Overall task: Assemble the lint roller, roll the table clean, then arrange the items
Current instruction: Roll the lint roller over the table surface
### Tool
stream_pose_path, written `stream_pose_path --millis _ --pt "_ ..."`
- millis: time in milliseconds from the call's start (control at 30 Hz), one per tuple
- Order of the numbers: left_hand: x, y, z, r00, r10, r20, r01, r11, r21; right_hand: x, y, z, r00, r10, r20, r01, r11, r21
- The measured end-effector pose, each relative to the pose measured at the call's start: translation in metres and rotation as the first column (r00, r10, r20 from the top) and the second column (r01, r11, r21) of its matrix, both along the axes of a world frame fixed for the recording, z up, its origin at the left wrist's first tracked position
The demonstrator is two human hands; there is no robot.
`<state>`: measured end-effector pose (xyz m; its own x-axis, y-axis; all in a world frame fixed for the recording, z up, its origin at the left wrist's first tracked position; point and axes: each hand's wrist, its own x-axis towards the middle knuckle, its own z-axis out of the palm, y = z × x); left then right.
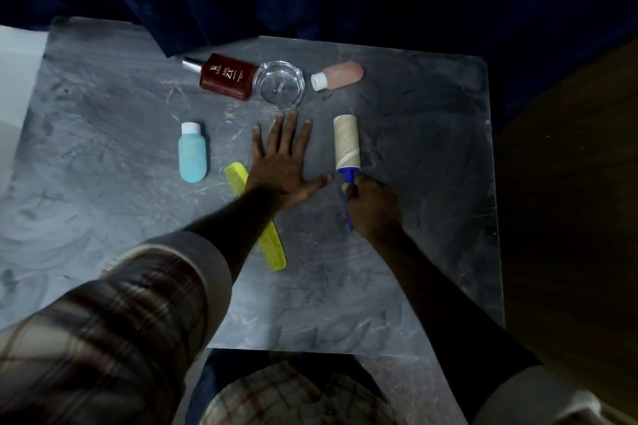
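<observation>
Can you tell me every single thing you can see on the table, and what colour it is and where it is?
table: one, grey marbled, under everything
perfume bottle: one, dark red with silver cap, lying at the far side
ashtray: one, clear glass, far middle, touching the perfume bottle
pink bottle: one, white cap, lying right of the ashtray
blue bottle: one, pale blue with white cap, lying on the left
comb: one, yellow, partly under the left forearm
lint roller: one, tan roll on blue handle, right of middle
left hand: flat on the table, fingers spread
right hand: gripping the lint roller's handle
</observation>
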<state>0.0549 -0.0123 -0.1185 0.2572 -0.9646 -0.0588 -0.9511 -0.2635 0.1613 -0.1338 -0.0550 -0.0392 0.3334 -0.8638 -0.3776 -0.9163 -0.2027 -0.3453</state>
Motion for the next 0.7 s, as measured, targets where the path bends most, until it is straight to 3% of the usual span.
stream_pose_path --millis 233,700 --pt "-0.002 0.000 0.001 1.000 0.003 0.016 -0.003 1.000 -0.003 -0.019 -0.011 -0.005 0.998 -0.065 -0.022 0.064 0.997 -0.049" --pt "-0.003 -0.002 0.001 1.000 -0.004 0.000 0.004 1.000 0.028 -0.107 -0.029 -0.007 0.903 -0.429 0.006 0.429 0.903 -0.002"
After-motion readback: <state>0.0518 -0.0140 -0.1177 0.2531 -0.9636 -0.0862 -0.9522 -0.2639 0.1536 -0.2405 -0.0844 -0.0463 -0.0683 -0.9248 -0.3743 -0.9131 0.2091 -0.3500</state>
